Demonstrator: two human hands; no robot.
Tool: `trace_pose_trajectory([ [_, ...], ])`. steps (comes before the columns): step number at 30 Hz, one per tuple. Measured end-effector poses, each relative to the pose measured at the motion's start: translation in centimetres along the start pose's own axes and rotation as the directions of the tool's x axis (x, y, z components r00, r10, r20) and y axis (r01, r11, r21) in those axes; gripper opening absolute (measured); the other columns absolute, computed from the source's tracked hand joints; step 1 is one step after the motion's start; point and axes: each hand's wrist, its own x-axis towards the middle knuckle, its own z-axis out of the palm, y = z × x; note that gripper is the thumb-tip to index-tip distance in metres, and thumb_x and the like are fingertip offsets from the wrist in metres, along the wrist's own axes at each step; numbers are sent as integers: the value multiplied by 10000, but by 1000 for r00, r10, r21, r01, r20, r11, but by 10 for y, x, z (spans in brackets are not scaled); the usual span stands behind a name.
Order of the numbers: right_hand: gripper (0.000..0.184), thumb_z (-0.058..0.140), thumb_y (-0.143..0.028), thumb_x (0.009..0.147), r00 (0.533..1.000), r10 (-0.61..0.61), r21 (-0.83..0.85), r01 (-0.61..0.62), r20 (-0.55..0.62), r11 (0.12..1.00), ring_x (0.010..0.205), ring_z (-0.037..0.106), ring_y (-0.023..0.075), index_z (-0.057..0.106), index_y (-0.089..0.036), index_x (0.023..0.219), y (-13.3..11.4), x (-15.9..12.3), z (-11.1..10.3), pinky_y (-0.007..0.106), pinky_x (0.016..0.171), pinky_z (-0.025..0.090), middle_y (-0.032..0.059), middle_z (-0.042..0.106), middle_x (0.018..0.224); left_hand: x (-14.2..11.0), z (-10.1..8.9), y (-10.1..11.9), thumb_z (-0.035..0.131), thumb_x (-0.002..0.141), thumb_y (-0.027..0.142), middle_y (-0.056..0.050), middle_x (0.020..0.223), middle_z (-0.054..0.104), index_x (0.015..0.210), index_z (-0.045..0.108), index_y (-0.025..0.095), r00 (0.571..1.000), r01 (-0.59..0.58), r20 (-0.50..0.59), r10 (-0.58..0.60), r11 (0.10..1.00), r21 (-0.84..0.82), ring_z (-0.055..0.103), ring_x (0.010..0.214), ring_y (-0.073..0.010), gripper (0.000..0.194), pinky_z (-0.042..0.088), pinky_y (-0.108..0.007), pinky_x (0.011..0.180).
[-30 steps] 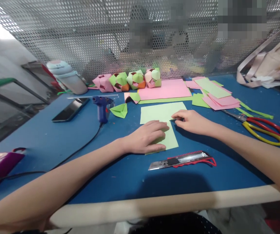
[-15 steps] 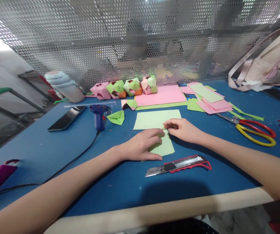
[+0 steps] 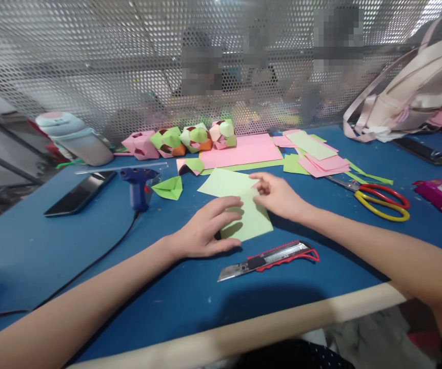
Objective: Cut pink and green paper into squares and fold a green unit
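A light green paper sheet (image 3: 249,220) lies partly lifted off the blue table (image 3: 90,246) in front of me. My left hand (image 3: 205,230) curls around its left edge, fingers on top and thumb low beside it. My right hand (image 3: 277,195) pinches the sheet's upper right part, where a flap (image 3: 224,182) stands at an angle. A red-handled utility knife (image 3: 267,259) with its blade out lies just in front of both hands.
Scissors (image 3: 382,200), a stack of pink and green paper pieces (image 3: 317,156) and a backpack (image 3: 413,97) are to the right. A large pink sheet (image 3: 244,148), folded paper balls (image 3: 190,138), a glue gun (image 3: 138,187), phone (image 3: 77,192) and bottle (image 3: 75,138) are behind and left, before a mesh screen.
The green sheet, flat on the table before, is now raised and turned between both hands. My left hand went from lying flat on it to curling round its edge.
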Motion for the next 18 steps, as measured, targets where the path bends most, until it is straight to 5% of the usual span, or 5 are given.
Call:
trace_pose_trajectory([
  [4,569,578,-53,728,962,29,-34,-40,-272,999,728,574,139,564,-139,1290,10,23,-62,305,726,522,6,624,837,-2,0,-2,538,986,383,-213,1394,509,1247,537,178,996,85,-18,-85,996,40,536,1279,-309,332,506,-471,1032],
  [11,642,552,32,703,700,144,-86,-282,-700,955,757,629,171,528,-50,1339,68,33,-188,323,670,504,110,671,965,-5,5,-6,497,1005,369,-175,1458,494,1244,573,196,989,136,60,-139,990,44,517,1310,-295,305,472,-451,1080],
  [18,529,559,-80,820,706,202,-131,-386,-679,913,700,616,120,546,5,1343,91,23,-213,304,648,479,173,663,1090,-3,7,-6,460,1024,342,-160,1438,509,1222,573,190,971,235,24,-240,963,134,515,1312,-270,274,454,-443,1091],
])
